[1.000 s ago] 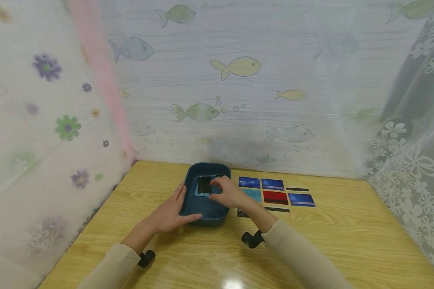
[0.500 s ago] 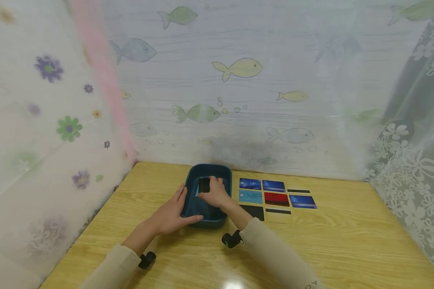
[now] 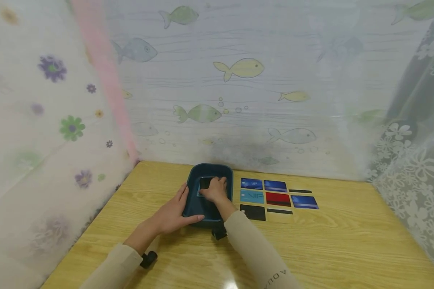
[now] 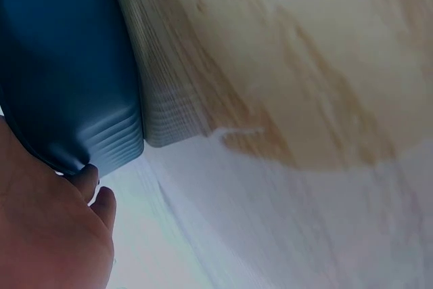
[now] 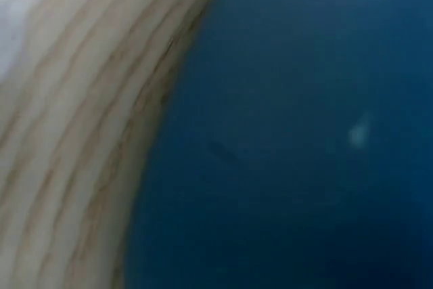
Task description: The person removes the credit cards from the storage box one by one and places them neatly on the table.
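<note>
Right hand [image 3: 214, 190] — deeper into tray [image 3: 192, 185]

Bare wooden table [image 3: 347, 241] is lying open to the right of the right hand [image 3: 213, 190] and toward the person from both forearms, giving hands easy passage there. The left hand [image 3: 173, 212] is bracing the dark blue tray [image 3: 193, 180], whose raised walls are hemming in the right hand reaching inside. Just right of the tray, the rows of cards [image 3: 271, 196] are covering the tabletop. Beyond both hands, the fish-patterned curtain [image 3: 238, 100] is closing off the far edge; more drapery is blocking either side.
</note>
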The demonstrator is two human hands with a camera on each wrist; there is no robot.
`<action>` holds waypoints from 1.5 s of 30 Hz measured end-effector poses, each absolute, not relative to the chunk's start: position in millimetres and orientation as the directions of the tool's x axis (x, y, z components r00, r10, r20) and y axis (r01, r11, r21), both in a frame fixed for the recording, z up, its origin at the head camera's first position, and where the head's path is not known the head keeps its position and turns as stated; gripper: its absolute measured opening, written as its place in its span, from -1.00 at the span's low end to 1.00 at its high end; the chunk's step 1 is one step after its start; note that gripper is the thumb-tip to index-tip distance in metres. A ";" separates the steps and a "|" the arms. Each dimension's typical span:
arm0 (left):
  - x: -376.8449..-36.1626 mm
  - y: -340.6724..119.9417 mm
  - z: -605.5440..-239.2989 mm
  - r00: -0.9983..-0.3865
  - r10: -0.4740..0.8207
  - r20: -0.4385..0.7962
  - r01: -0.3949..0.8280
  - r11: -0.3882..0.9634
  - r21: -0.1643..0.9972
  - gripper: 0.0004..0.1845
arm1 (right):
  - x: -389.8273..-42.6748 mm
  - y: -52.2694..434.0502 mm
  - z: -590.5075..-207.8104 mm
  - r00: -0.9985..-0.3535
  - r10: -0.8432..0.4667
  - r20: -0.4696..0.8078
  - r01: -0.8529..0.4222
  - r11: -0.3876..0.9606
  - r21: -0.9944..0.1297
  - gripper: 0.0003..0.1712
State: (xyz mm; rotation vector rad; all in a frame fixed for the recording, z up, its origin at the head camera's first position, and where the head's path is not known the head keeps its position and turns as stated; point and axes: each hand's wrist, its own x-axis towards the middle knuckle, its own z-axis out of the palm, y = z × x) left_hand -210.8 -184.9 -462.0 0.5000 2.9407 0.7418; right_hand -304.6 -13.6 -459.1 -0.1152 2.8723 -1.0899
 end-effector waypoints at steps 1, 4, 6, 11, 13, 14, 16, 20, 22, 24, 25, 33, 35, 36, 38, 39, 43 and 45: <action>-210.8 -184.7 -462.3 -0.945 0.327 0.013 0.294 0.830 0.474 0.31 | -305.6 -13.5 -460.2 -0.996 -0.090 -0.026 -0.052 0.762 -0.646 -0.06; -210.9 -184.3 -462.7 -0.946 0.324 0.013 0.291 0.831 0.473 0.31 | -306.6 -13.2 -461.6 -0.996 -0.084 -0.010 -0.062 0.807 -0.587 -0.11; -210.7 -184.4 -462.2 -0.946 0.325 0.011 0.291 0.831 0.474 0.31 | -307.0 -13.2 -461.8 -0.996 -0.083 -0.010 -0.063 0.827 -0.559 -0.15; -210.5 -184.3 -461.3 -0.944 0.329 0.019 0.298 0.829 0.474 0.31 | -309.1 -12.5 -461.0 -0.997 -0.076 -0.026 -0.050 0.834 -0.549 -0.32; -210.4 -184.2 -461.7 -0.945 0.327 0.023 0.299 0.829 0.472 0.31 | -310.0 -11.5 -461.9 -0.997 -0.073 -0.026 -0.046 0.828 -0.558 -0.43; -210.1 -184.2 -461.9 -0.945 0.327 0.023 0.298 0.830 0.472 0.31 | -310.1 -11.0 -462.7 -0.997 -0.069 -0.025 -0.043 0.825 -0.563 -0.48; -209.7 -184.1 -461.9 -0.945 0.325 0.019 0.296 0.831 0.471 0.32 | -310.3 -10.3 -464.3 -0.998 -0.065 -0.024 -0.040 0.822 -0.568 -0.55; -209.6 -184.1 -461.0 -0.947 0.321 0.008 0.287 0.836 0.468 0.33 | -309.2 -11.3 -466.0 -0.997 -0.076 -0.014 -0.055 0.832 -0.552 -0.40; -210.1 -184.4 -460.8 -0.947 0.320 0.007 0.286 0.836 0.468 0.32 | -308.7 -12.8 -466.1 -0.996 -0.087 -0.008 -0.070 0.846 -0.528 -0.25; -210.9 -184.4 -460.9 -0.948 0.318 0.005 0.283 0.837 0.468 0.32 | -309.0 -14.1 -465.9 -0.996 -0.094 0.000 -0.080 0.857 -0.509 -0.16; -211.2 -184.3 -461.1 -0.948 0.318 0.003 0.282 0.838 0.467 0.32 | -309.2 -14.5 -465.9 -0.996 -0.095 0.003 -0.083 0.860 -0.503 -0.16; -210.0 -183.8 -462.7 -0.948 0.319 0.012 0.289 0.838 0.462 0.31 | -309.1 -12.6 -468.3 -0.999 -0.046 -0.004 -0.036 0.825 -0.564 -0.26; -209.5 -184.1 -463.4 -0.948 0.319 0.007 0.287 0.840 0.461 0.31 | -308.6 -11.8 -468.4 -0.999 -0.036 -0.007 -0.024 0.798 -0.602 -0.21; -209.1 -184.3 -463.4 -0.948 0.320 0.009 0.287 0.839 0.462 0.31 | -308.2 -11.4 -468.1 -0.999 -0.032 -0.003 -0.023 0.780 -0.625 -0.21; -208.5 -184.8 -463.4 -0.948 0.319 0.012 0.288 0.838 0.462 0.31 | -307.3 -10.6 -467.3 -0.999 -0.030 0.013 -0.031 0.746 -0.665 -0.25; -208.4 -184.9 -463.3 -0.948 0.318 0.013 0.288 0.838 0.463 0.31 | -306.7 -10.0 -466.8 -0.999 -0.029 0.020 -0.034 0.726 -0.687 -0.30; -208.4 -184.8 -462.2 -0.948 0.318 0.023 0.291 0.833 0.471 0.30 | -304.7 -8.1 -465.1 -0.998 -0.020 0.060 -0.059 0.647 -0.760 -0.57; -208.7 -184.9 -462.1 -0.948 0.318 0.019 0.288 0.830 0.477 0.30 | -303.5 -7.8 -464.3 -0.997 -0.012 0.074 -0.066 0.610 -0.790 -0.66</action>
